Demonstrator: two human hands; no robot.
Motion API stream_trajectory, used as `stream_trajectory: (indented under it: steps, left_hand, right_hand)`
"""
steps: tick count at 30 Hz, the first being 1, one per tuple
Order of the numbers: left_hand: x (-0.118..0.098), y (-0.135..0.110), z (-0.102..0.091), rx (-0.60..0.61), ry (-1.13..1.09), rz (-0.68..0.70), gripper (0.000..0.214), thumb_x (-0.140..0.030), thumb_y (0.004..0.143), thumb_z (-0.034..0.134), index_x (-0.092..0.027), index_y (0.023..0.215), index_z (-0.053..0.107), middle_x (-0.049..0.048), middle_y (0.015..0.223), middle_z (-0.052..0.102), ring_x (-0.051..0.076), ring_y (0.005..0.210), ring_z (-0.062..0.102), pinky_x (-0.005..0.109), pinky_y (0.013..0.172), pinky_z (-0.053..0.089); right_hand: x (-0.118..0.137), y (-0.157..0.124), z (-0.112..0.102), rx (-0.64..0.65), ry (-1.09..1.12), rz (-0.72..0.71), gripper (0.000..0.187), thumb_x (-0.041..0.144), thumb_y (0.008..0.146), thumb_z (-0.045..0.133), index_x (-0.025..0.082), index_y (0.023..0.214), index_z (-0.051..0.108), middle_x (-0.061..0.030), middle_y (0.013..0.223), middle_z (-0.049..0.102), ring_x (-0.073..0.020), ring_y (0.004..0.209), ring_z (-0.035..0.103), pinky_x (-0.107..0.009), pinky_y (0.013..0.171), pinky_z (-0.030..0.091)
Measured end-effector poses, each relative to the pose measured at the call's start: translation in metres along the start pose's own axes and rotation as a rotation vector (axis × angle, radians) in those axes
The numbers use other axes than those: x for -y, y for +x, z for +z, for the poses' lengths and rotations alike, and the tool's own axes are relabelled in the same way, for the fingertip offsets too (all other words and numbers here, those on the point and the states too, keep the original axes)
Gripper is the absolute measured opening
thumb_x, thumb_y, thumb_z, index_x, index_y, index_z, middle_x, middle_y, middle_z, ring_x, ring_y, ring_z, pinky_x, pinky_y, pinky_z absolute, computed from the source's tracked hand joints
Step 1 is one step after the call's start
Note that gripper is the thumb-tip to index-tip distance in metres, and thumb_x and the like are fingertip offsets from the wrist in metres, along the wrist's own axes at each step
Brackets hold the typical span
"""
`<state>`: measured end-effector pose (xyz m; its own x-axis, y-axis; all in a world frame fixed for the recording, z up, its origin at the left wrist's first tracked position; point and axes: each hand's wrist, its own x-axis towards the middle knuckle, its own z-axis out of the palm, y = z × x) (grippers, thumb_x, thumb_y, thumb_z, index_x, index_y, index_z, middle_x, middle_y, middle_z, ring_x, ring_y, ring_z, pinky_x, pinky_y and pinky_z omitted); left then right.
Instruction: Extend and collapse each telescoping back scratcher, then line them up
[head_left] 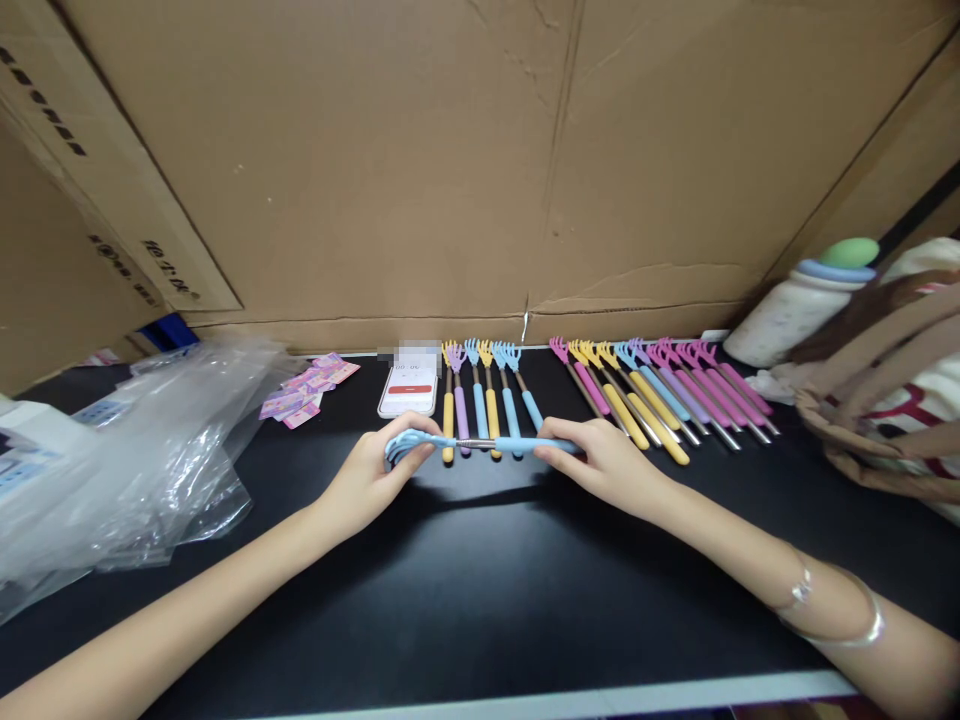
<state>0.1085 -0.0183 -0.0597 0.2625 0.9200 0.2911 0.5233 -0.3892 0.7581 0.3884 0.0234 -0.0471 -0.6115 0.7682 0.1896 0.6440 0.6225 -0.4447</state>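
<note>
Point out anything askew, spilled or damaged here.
No spill shows. Left of the phone, the cards lie scattered and the bags are heaped, untidy beside the scratchers in rows. The cardboard behind is creased.

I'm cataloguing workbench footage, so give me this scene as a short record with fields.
Left hand: holds the claw end of a blue back scratcher
Right hand: holds its handle end
Held position: crosswise, above the black tabletop
Left row of back scratchers: yellow, purple, blue
Right row of back scratchers: pink, yellow, blue, purple
Beside left row: smartphone, red button on screen
Far left: clear plastic bags, pink-purple cards
Far right: white bottle, fabric bag
Backdrop: cardboard
</note>
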Motion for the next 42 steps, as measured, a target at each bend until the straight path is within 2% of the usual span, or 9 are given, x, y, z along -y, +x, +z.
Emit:
stream_trajectory:
  steps: [4,11,15,20,24,28,32,36,42]
  left_hand:
    - [-0.002,-0.001,-0.002,0.004,0.036,-0.008,0.022,-0.039,0.09,0.044,-0.02,0.091,0.053,-0.0084,0.052,0.041,0.008,0.044,0.038,0.019,0.048,0.031]
    - [-0.003,0.002,-0.009,-0.015,0.266,0.066,0.021,-0.037,0.089,0.045,-0.022,0.091,0.059,-0.0064,0.055,0.054,0.009,0.047,0.048,0.019,0.052,0.036]
    - [-0.004,0.001,-0.006,-0.003,0.421,0.191,0.016,-0.033,0.087,0.049,-0.025,0.089,0.063,-0.0059,0.068,0.066,0.008,0.053,0.056,0.018,0.055,0.037]
    - [-0.008,-0.005,0.002,-0.022,0.67,0.39,0.018,-0.025,0.087,0.048,-0.027,0.098,0.062,-0.0037,0.083,0.071,0.012,0.07,0.065,0.02,0.061,0.041]
    - [-0.015,-0.009,0.009,-0.008,0.834,0.548,0.024,-0.017,0.088,0.042,-0.024,0.102,0.06,-0.0026,0.074,0.068,0.014,0.064,0.063,0.024,0.055,0.039]
    - [-0.023,-0.014,0.015,-0.017,0.903,0.632,0.021,-0.018,0.09,0.041,-0.023,0.098,0.06,-0.0041,0.064,0.063,0.014,0.056,0.062,0.026,0.052,0.037]
    - [-0.03,-0.02,0.017,-0.012,0.896,0.63,0.018,-0.025,0.091,0.044,-0.022,0.1,0.059,-0.0042,0.062,0.062,0.014,0.054,0.061,0.027,0.053,0.037]
    - [-0.036,-0.025,0.02,0.024,0.889,0.545,0.018,-0.025,0.09,0.045,-0.02,0.1,0.058,-0.0023,0.064,0.065,0.015,0.054,0.061,0.027,0.053,0.036]
    - [-0.038,-0.024,0.024,0.05,0.925,0.485,0.016,-0.021,0.09,0.043,-0.02,0.078,0.054,-0.0028,0.056,0.06,0.014,0.049,0.057,0.025,0.048,0.031]
  right_hand:
    - [0.002,-0.001,0.001,-0.071,-0.116,-0.028,0.033,0.045,0.092,0.04,0.02,0.084,0.059,0.0028,0.062,0.057,-0.0092,0.054,0.049,-0.021,0.055,0.03]
    - [0.006,-0.004,0.003,-0.135,-0.377,-0.166,0.025,0.04,0.092,0.041,0.022,0.092,0.058,0.0007,0.071,0.065,-0.0117,0.061,0.058,-0.022,0.054,0.029]
    - [0.006,-0.005,0.008,-0.15,-0.485,-0.274,0.027,0.042,0.092,0.044,0.021,0.094,0.06,0.0,0.066,0.065,-0.0119,0.057,0.058,-0.023,0.053,0.03]
    - [0.016,-0.005,0.014,-0.174,-0.519,-0.364,0.026,0.019,0.091,0.04,0.02,0.11,0.057,-0.0018,0.081,0.066,-0.0111,0.067,0.06,-0.022,0.057,0.033]
    - [0.026,-0.006,0.024,-0.212,-0.613,-0.44,0.026,0.015,0.09,0.041,0.022,0.109,0.058,0.0002,0.075,0.062,-0.0109,0.065,0.057,-0.025,0.055,0.029]
    - [0.031,-0.009,0.032,-0.244,-0.647,-0.461,0.018,0.027,0.093,0.044,0.022,0.098,0.061,0.0024,0.066,0.059,-0.0095,0.056,0.054,-0.027,0.052,0.025]
    - [0.034,-0.012,0.034,-0.24,-0.652,-0.464,0.017,0.023,0.091,0.044,0.021,0.097,0.06,0.0031,0.062,0.058,-0.0081,0.05,0.05,-0.028,0.051,0.022]
    - [0.035,-0.014,0.037,-0.241,-0.671,-0.473,0.015,0.018,0.09,0.044,0.02,0.093,0.058,0.0032,0.062,0.056,-0.0082,0.05,0.049,-0.028,0.052,0.02]
    - [0.037,-0.014,0.041,-0.242,-0.667,-0.47,0.015,0.02,0.092,0.043,0.02,0.082,0.054,0.0038,0.06,0.054,-0.009,0.049,0.047,-0.029,0.052,0.018]
